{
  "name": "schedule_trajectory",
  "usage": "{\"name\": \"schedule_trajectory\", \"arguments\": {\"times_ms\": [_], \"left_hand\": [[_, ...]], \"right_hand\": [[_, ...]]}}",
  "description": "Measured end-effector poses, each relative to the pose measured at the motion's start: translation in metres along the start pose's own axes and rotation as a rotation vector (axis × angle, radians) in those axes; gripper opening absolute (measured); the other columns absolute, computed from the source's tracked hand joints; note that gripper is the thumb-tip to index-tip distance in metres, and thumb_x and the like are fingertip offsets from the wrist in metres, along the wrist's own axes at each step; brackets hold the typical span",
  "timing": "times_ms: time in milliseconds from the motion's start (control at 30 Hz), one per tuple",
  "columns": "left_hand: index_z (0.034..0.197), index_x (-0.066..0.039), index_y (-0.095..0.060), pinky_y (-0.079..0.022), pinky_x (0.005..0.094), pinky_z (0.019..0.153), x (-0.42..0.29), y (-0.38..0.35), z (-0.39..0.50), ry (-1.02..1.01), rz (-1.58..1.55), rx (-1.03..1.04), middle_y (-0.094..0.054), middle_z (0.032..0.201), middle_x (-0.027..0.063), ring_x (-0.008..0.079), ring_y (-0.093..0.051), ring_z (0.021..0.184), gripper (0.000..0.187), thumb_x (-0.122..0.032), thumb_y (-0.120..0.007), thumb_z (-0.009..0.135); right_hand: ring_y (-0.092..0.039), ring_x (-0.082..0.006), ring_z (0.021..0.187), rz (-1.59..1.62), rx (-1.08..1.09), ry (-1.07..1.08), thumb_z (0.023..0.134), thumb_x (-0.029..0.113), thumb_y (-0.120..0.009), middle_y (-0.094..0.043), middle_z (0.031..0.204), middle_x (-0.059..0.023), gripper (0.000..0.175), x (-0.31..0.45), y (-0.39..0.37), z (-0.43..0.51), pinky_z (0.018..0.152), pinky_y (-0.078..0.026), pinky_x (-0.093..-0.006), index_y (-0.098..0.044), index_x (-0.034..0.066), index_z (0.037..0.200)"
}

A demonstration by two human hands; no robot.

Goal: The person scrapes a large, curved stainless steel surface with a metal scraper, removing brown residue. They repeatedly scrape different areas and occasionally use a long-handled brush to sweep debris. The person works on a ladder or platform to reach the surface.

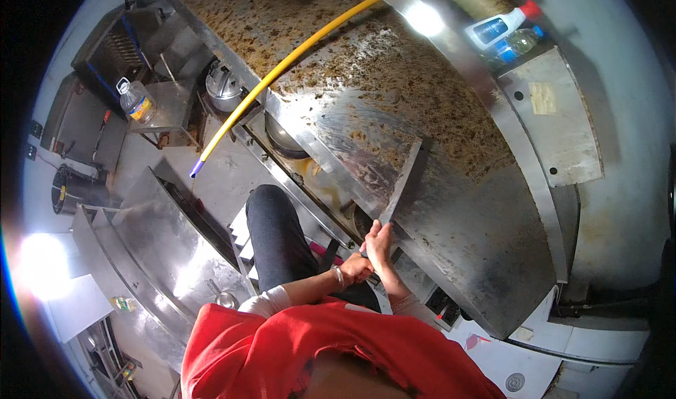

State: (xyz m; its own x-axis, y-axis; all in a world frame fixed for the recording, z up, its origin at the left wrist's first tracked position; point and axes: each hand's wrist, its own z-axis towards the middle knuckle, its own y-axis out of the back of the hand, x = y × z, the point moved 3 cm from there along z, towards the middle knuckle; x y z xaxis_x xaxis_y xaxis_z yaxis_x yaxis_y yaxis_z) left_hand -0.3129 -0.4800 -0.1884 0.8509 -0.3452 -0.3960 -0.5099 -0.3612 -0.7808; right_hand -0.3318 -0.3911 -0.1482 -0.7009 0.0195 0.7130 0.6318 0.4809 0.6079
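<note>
Both hands are together at the near edge of a large stainless-steel panel [465,224], gripping a long, flat metal blade [403,185]. My left hand [356,268], with a bracelet at the wrist, is closed at its lower end. Just above and to the right, my right hand [379,242] wraps the blade, fingers curled. The blade's far end lies on the panel beside brown, greasy-looking residue [338,61]. Scraped, pale streaks show left of the blade. Whether the blade has a separate handle is hidden by the hands.
A yellow hose or rod [296,50] with a purple tip crosses the panel. Bottles [494,26] stand beyond its far edge. Below left are a metal pot [224,87], a plastic jug [138,103] on a small table, and a steel counter [163,230]. A pan [285,137] sits below the panel's edge.
</note>
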Motion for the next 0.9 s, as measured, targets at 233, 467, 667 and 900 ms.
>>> {"name": "schedule_trajectory", "arguments": {"times_ms": [233,467,667,900], "left_hand": [[0.056,-0.022,-0.040,-0.013,0.0231,0.038,-0.006,0.004,-0.008,-0.080,-0.366,-0.119,-0.033,0.044,-0.0079,0.0071,-0.022,0.035,0.028,-0.033,-0.053,0.078],[0.045,-0.018,-0.029,-0.017,0.0258,0.036,0.005,-0.001,0.000,0.065,0.006,0.124,-0.028,0.041,-0.0057,0.0088,-0.025,0.034,0.038,-0.016,-0.057,0.070],[0.050,-0.020,-0.034,-0.018,0.0245,0.040,0.000,-0.006,-0.007,0.054,-0.166,0.256,-0.029,0.046,-0.0078,0.0083,-0.027,0.039,0.034,-0.021,-0.057,0.075],[0.047,-0.014,-0.041,-0.020,0.0260,0.031,-0.002,-0.027,0.008,0.104,0.129,0.056,-0.035,0.040,-0.0024,0.0107,-0.032,0.030,0.028,-0.014,-0.060,0.068]], "right_hand": [[-0.054,-0.0249,0.041,-0.161,0.261,0.613,0.089,0.027,-0.044,-0.052,0.062,-0.0176,0.028,0.026,-0.023,-0.010,0.035,-0.042,-0.0368,-0.044,-0.0006,0.083],[-0.051,-0.0156,0.042,0.023,0.156,0.148,0.093,0.021,-0.039,-0.044,0.055,-0.0065,0.022,0.005,0.011,-0.010,0.031,-0.039,-0.0299,-0.038,0.0003,0.086],[-0.050,-0.0208,0.035,-0.150,0.155,0.373,0.092,0.023,-0.040,-0.050,0.053,-0.0121,0.022,0.011,0.005,-0.013,0.032,-0.041,-0.0336,-0.041,0.0030,0.084],[-0.046,-0.0177,0.033,0.142,-0.053,0.048,0.093,0.023,-0.038,-0.042,0.056,-0.0077,0.027,-0.005,0.048,-0.007,0.029,-0.035,-0.0308,-0.034,-0.0020,0.084]]}}
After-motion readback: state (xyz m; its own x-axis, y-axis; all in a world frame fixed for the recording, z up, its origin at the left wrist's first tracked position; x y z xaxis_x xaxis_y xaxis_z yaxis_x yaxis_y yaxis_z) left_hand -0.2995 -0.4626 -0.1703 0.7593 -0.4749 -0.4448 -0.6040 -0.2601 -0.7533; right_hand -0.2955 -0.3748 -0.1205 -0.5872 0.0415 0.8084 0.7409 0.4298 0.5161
